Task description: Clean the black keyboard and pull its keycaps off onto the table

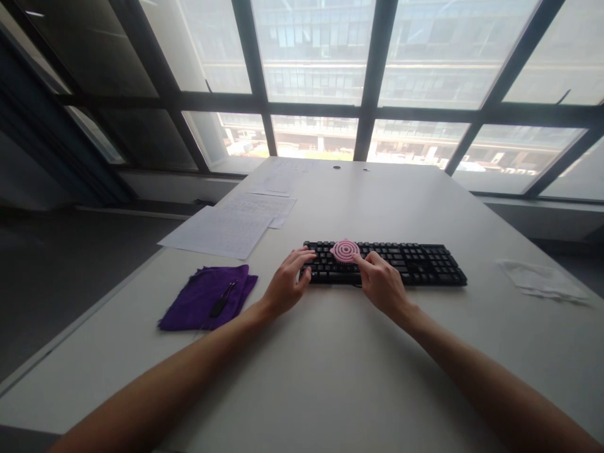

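A black keyboard (410, 263) lies flat on the white table in front of me. My left hand (289, 280) grips its left end, fingers over the top and thumb at the near edge. On the keys left of centre sits a round pink silicone brush (345, 250) with concentric rings on top and short bristles below. My right hand (380, 280) holds this brush by its right edge, the index finger out along it and the other fingers curled. Its thumb is mostly hidden.
A folded purple cloth (193, 299) lies left of my left hand, with a small black-handled wire tool (219, 305) on it. Several paper sheets (217, 229) overlap at the table's left edge. White tissue (542, 280) lies on the right. Windows (316, 50) stand behind the table.
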Action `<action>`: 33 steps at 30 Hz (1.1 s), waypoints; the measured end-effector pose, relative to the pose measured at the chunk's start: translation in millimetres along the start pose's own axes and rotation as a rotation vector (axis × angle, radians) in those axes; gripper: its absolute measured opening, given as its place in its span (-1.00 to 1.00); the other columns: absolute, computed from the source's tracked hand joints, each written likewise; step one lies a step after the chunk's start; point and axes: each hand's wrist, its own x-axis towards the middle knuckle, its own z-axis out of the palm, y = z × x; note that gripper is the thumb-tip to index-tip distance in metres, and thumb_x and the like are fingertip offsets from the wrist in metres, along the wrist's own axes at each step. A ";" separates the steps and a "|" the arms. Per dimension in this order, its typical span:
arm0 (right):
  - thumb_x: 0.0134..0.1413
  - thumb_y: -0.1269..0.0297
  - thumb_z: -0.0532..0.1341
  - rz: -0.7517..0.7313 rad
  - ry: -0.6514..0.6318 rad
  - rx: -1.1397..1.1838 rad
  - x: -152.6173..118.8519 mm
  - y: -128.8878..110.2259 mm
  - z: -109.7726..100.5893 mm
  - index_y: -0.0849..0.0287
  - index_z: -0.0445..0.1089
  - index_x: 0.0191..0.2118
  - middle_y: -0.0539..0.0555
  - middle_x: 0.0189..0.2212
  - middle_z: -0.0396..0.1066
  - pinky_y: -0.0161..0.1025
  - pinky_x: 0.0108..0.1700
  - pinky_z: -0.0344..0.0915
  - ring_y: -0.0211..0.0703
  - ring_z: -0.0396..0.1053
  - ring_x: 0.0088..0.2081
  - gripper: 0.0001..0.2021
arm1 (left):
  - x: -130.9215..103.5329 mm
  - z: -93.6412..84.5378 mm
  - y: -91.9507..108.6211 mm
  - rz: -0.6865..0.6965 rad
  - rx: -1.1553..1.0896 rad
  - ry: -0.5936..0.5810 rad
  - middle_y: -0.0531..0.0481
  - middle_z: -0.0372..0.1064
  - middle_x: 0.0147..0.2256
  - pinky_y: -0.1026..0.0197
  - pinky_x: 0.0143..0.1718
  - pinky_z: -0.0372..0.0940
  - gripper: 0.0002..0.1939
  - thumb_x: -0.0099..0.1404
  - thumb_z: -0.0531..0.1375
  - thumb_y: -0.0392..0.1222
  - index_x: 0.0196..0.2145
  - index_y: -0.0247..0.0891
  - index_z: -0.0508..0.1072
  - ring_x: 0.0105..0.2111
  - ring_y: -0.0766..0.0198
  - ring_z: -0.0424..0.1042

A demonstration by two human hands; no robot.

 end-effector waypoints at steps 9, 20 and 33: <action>0.36 0.39 0.02 -0.003 0.029 0.070 6.6 -4.7 3.2 0.14 0.33 0.21 0.12 -0.26 0.35 -0.27 -0.28 0.20 -0.14 0.33 -0.29 -0.62 | 0.0 4.3 -3.6 0.010 0.011 -0.028 -0.14 0.39 0.11 -0.17 0.31 0.12 -0.68 0.39 0.05 -0.31 0.04 -0.24 0.44 0.24 0.08 0.25; 0.26 0.51 0.04 0.052 0.016 -0.003 17.0 0.7 9.0 0.17 0.34 0.20 0.16 -0.25 0.35 -0.23 -0.23 0.22 -0.07 0.31 -0.25 -0.56 | -2.6 7.6 -1.0 0.161 0.179 -0.227 -0.15 0.12 0.32 -0.20 0.36 -0.02 -0.49 0.42 0.07 -0.22 0.30 -0.21 0.22 0.36 0.05 0.01; 0.33 0.45 0.01 -0.041 -0.027 0.074 9.9 -5.6 4.2 0.18 0.27 0.25 0.15 -0.18 0.36 -0.26 -0.11 0.26 -0.10 0.30 -0.17 -0.57 | 39.6 33.5 12.6 0.180 0.307 -0.295 -0.19 -0.01 0.37 -0.11 0.37 -0.03 -0.43 0.49 -0.02 -0.02 0.36 -0.26 0.10 0.39 0.06 -0.06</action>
